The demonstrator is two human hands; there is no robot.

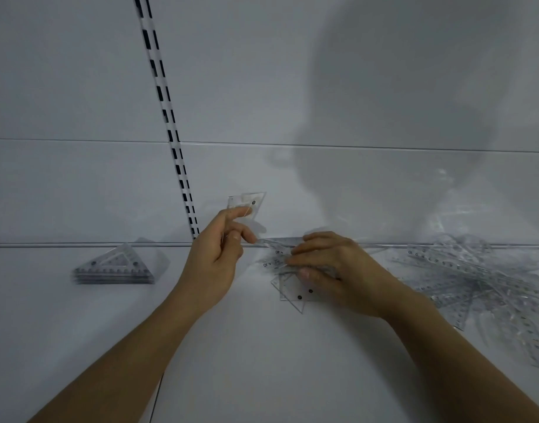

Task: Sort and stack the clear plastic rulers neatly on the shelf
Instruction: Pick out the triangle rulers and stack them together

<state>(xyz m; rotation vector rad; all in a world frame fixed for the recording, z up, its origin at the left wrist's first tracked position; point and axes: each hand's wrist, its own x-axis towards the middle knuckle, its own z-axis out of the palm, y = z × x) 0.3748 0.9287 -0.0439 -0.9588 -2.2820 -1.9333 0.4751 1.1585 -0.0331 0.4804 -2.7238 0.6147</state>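
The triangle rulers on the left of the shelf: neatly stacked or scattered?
Neatly stacked. The triangle rulers lie flat, edges aligned in one pile on the shelf, unlike the loose heap of straight rulers at right.

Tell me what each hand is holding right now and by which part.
The left hand pinches a clear set square by its lower edge. The right hand grips a small bunch of clear rulers around their middle.

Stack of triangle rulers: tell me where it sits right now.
In the head view, the stack of triangle rulers lies on the white shelf at far left, left of the left hand and near the back wall's slotted rail.
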